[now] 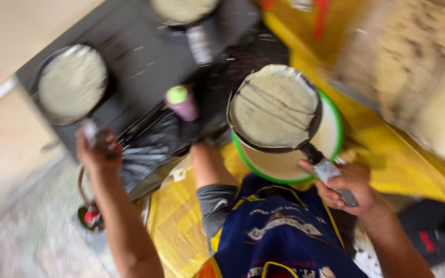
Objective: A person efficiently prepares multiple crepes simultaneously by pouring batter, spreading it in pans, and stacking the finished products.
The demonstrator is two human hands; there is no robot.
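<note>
My left hand (98, 152) is closed around the handle of a round pan (72, 82) holding a pale thin batter disc, at the left of a dark cooktop (145, 51). My right hand (351, 188) grips the foil-wrapped handle (330, 175) of a second pan (274, 105). This pan is held tilted above a green-rimmed white plate (331, 135). A pale flat crepe with dark streaks covers the inside of the second pan. The whole view is blurred by motion.
A third pan (184, 9) with pale batter sits at the cooktop's far edge. A small purple bottle with a green cap (181, 102) stands beside crumpled black plastic (150, 149). Yellow sheeting (382, 149) lies under the plate. My blue apron (279, 231) fills the bottom centre.
</note>
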